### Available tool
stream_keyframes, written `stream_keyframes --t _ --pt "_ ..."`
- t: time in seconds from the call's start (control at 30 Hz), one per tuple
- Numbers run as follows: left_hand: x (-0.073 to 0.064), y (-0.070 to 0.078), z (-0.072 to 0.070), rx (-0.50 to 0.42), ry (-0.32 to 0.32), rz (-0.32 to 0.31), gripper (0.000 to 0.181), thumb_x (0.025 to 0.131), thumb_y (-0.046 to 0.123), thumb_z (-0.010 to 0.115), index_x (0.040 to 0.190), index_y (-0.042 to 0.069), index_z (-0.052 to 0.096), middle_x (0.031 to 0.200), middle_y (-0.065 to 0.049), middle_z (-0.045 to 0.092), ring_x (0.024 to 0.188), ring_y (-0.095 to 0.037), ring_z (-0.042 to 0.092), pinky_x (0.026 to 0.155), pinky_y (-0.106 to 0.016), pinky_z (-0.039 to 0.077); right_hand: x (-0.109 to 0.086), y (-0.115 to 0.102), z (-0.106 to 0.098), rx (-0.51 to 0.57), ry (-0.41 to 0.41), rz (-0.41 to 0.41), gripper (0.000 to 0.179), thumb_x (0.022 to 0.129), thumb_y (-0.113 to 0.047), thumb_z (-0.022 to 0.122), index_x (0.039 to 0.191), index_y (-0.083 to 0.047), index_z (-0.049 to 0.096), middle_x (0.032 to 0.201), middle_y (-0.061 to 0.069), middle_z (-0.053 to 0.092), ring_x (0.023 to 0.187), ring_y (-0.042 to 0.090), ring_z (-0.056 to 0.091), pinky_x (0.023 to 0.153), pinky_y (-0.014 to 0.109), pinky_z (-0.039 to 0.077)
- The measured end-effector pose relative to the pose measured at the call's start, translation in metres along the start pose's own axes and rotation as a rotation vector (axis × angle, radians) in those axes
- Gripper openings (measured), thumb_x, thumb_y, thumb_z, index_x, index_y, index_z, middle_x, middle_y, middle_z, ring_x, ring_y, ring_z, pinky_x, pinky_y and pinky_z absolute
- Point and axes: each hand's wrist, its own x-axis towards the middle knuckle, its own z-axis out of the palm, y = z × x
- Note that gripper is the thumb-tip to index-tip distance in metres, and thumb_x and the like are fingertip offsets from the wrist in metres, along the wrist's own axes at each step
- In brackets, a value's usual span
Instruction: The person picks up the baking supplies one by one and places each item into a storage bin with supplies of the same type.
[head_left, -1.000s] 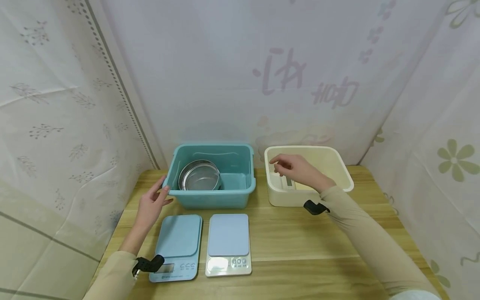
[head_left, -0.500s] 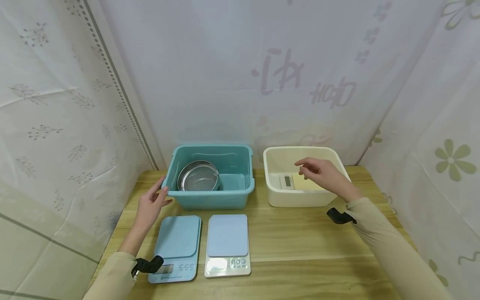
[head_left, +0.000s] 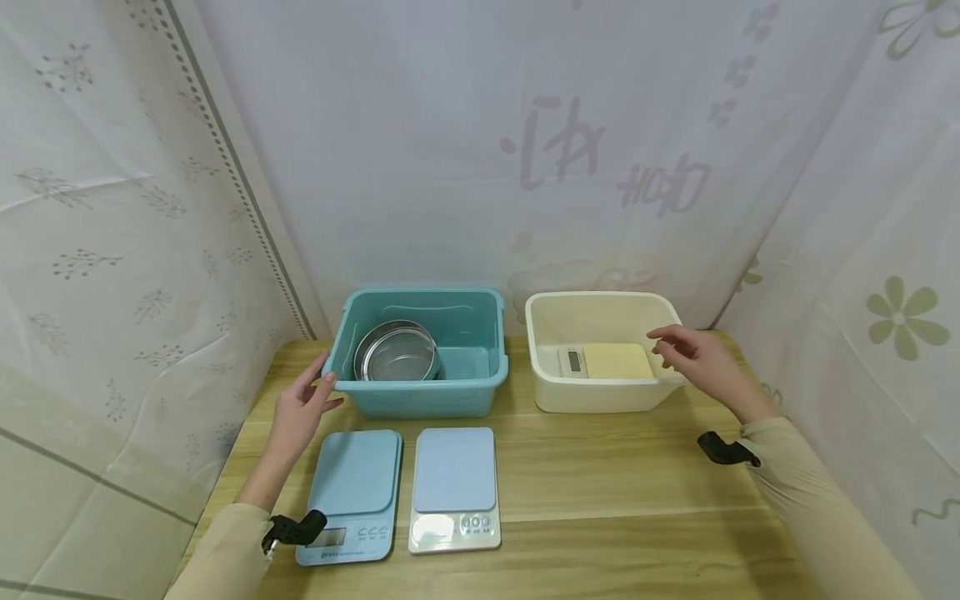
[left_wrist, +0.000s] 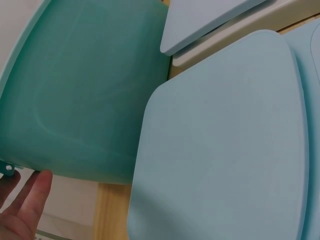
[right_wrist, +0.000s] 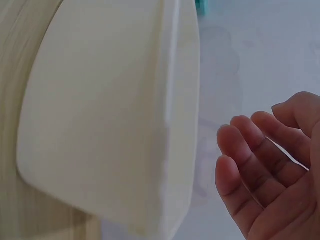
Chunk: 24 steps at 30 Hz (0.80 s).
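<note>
My left hand (head_left: 298, 408) is at the left end of the teal basin (head_left: 420, 400), its extended fingertips touching the rim near the front corner. The left wrist view has those fingers (left_wrist: 35, 200) against the basin's edge. Inside the basin sit round metal sieves (head_left: 401, 354), one resting on another. Over the right end of the cream basin (head_left: 592, 396) is my right hand (head_left: 701, 362), fingers loosely bent and holding nothing. In the right wrist view the fingers (right_wrist: 250, 165) stand apart from the cream wall. A yellow kitchen scale (head_left: 617, 361) lies on that basin's floor.
Two more kitchen scales lie in front of the teal basin: a blue one (head_left: 356, 475) at left and a white one with a pale platform (head_left: 454, 469) beside it. Fabric curtains (head_left: 420, 167) hang behind and on both sides of the wooden table (head_left: 600, 475).
My right hand has moved rightward across the cream basin, from its left part to its right end, uncovering the yellow scale. The left hand has stayed at the teal basin.
</note>
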Motion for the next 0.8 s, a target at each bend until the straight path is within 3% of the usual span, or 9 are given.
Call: stream_keyframes --t 0.23,0.37,0.47,0.57,0.67,0.8 --pt "0.0 0.0 -0.001 -0.005 -0.005 0.002 0.055 0.111 0.024 0.052 0.161 0.005 0.038 0.154 -0.033 0.044 0.096 0.014 0.061 0.079 -0.024 0.062 -0.016 0.029 -0.004 -0.07 0.168 0.008 0.024 0.102 -0.002 0.06 0.121 0.008 0.07 0.104 0.025 0.07 0.077 0.007 0.061 0.065 0.015 0.048" --pt "0.0 0.0 -0.001 -0.017 -0.007 0.002 0.055 0.111 0.023 0.053 0.161 0.005 0.038 0.15 -0.034 0.046 0.095 0.013 0.062 0.078 -0.023 0.061 -0.025 0.044 -0.003 -0.094 0.216 0.051 0.031 0.1 -0.002 0.056 0.129 0.008 0.066 0.114 0.03 0.065 0.086 0.026 0.063 0.064 0.016 0.047" --pt "0.001 0.0 -0.001 -0.016 -0.01 0.002 0.055 0.111 0.023 0.053 0.161 0.005 0.038 0.15 -0.034 0.046 0.095 0.013 0.062 0.078 -0.021 0.061 -0.032 0.053 -0.002 -0.07 0.182 0.111 0.04 0.104 -0.008 0.052 0.14 0.007 0.058 0.128 0.034 0.059 0.094 0.044 0.064 0.065 0.021 0.05" --pt "0.001 0.0 -0.001 -0.006 -0.012 0.002 0.055 0.111 0.023 0.052 0.161 0.006 0.037 0.151 -0.034 0.045 0.096 0.014 0.061 0.077 -0.02 0.061 -0.037 0.061 0.002 -0.052 0.134 0.168 0.047 0.108 -0.014 0.048 0.15 0.006 0.048 0.137 0.036 0.055 0.102 0.051 0.064 0.07 0.028 0.053" --pt "0.001 0.001 -0.002 0.0 -0.017 -0.001 0.056 0.112 0.024 0.052 0.162 0.007 0.036 0.152 -0.034 0.044 0.096 0.014 0.061 0.077 -0.019 0.06 -0.04 0.068 0.007 -0.034 0.122 0.199 0.05 0.109 -0.017 0.046 0.154 0.003 0.044 0.14 0.036 0.054 0.102 0.046 0.065 0.071 0.03 0.054" --pt "0.0 0.002 -0.003 0.033 -0.027 -0.006 0.056 0.112 0.026 0.051 0.163 0.009 0.035 0.154 -0.034 0.043 0.097 0.016 0.059 0.076 -0.017 0.06 -0.04 0.075 0.013 0.014 0.113 0.215 0.051 0.11 -0.019 0.044 0.158 0.0 0.041 0.138 0.035 0.056 0.092 0.019 0.065 0.067 0.024 0.054"
